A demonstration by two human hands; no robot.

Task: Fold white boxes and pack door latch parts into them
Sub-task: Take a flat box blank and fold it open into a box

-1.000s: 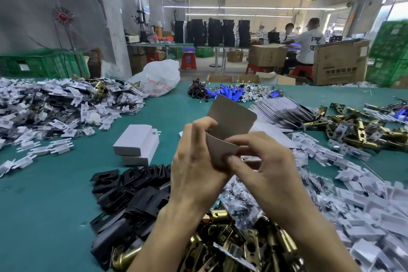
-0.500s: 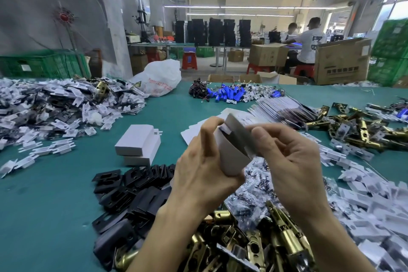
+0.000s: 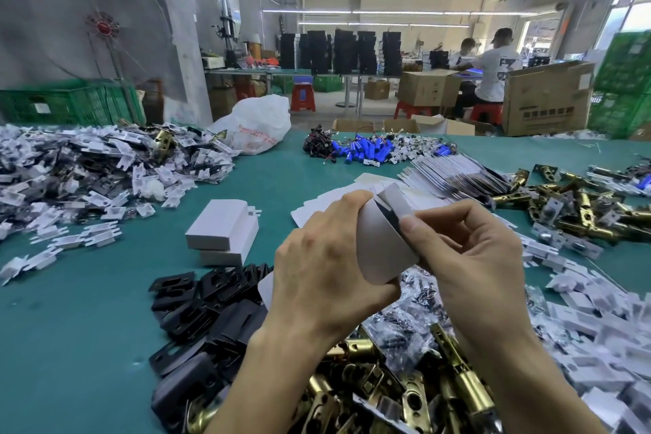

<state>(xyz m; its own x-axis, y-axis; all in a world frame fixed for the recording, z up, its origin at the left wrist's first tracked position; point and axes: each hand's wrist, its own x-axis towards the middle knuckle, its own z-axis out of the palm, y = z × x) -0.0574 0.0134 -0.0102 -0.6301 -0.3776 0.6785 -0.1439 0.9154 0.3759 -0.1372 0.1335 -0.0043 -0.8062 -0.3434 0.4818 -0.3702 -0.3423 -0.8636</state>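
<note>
A half-folded white box [image 3: 382,250] is held in the air above the green table [image 3: 88,328]. My left hand [image 3: 327,264] grips its left side with the fingers wrapped round it. My right hand [image 3: 468,257] holds the right side, its thumb pressing on a flap [image 3: 396,203] at the top. Brass door latches [image 3: 373,395] lie in a heap just below my wrists. Black latch plates [image 3: 208,310] are piled to their left. Two folded white boxes [image 3: 223,232] are stacked left of my hands. Flat box blanks [image 3: 324,208] lie behind the held box.
White plastic parts are heaped at the far left [image 3: 88,169] and along the right [image 3: 581,310]. More brass latches [image 3: 581,208] lie at right, blue cylinders [image 3: 366,150] at the back, a white bag [image 3: 257,123] beside them. Two people [image 3: 493,70] sit far off by cardboard cartons.
The upright cardboard flap has been bent down over the box. My right hand rose from below the box to its upper right side; the box has closed into a rounder, fuller shape.
</note>
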